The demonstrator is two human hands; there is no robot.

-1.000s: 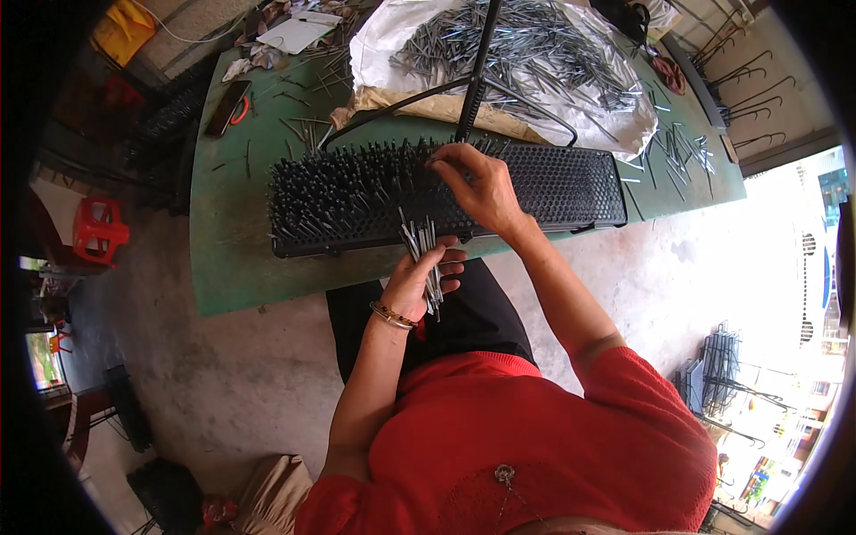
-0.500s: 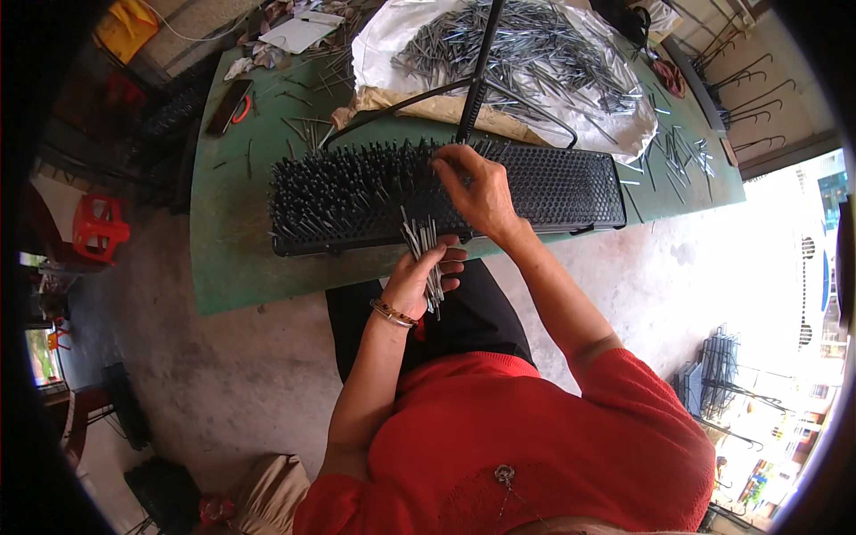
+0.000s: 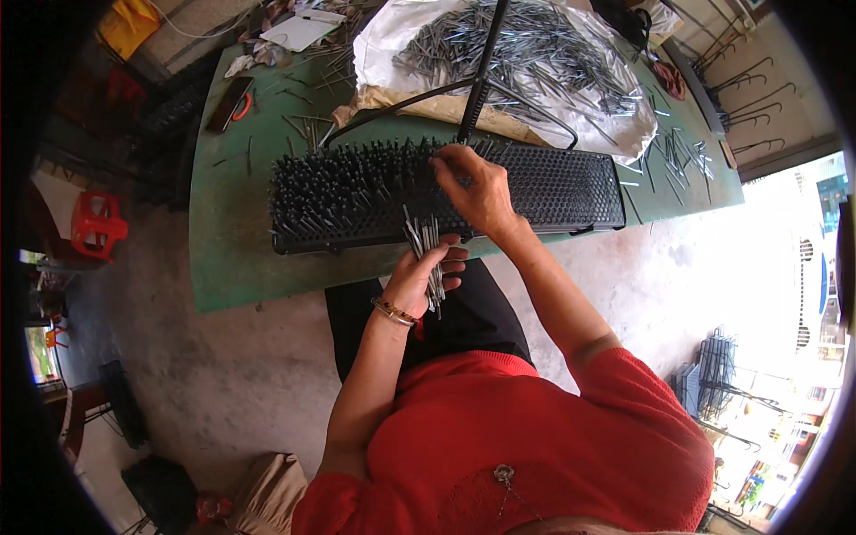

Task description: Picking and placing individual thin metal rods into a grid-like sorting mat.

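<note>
A long black perforated rack (image 3: pixel 562 192) lies along the near side of the green table. Its left part is packed with upright dark-tipped metal rods (image 3: pixel 339 187); on its right part the bare holes show. In front of the rack my left hand (image 3: pixel 421 276) is closed round a bundle of thin metal rods (image 3: pixel 428 245), which stick out above and below the palm. Over the middle of the rack, at the border of the filled part, my right hand (image 3: pixel 477 187) is pinched with fingertips down. Whatever those fingertips hold is hidden.
Behind the rack, a white sack (image 3: pixel 379 53) bears a large heap of metal rods (image 3: pixel 526 53). A black metal stand (image 3: pixel 481 85) rises between them. Loose rods (image 3: pixel 682 160) lie on the green table (image 3: pixel 232 267), with a phone (image 3: pixel 229 104) at left. A red stool (image 3: pixel 98 225) stands on the floor.
Almost nothing differs. Both hands keep nearly the same places, and the bundle stays in my left hand.
</note>
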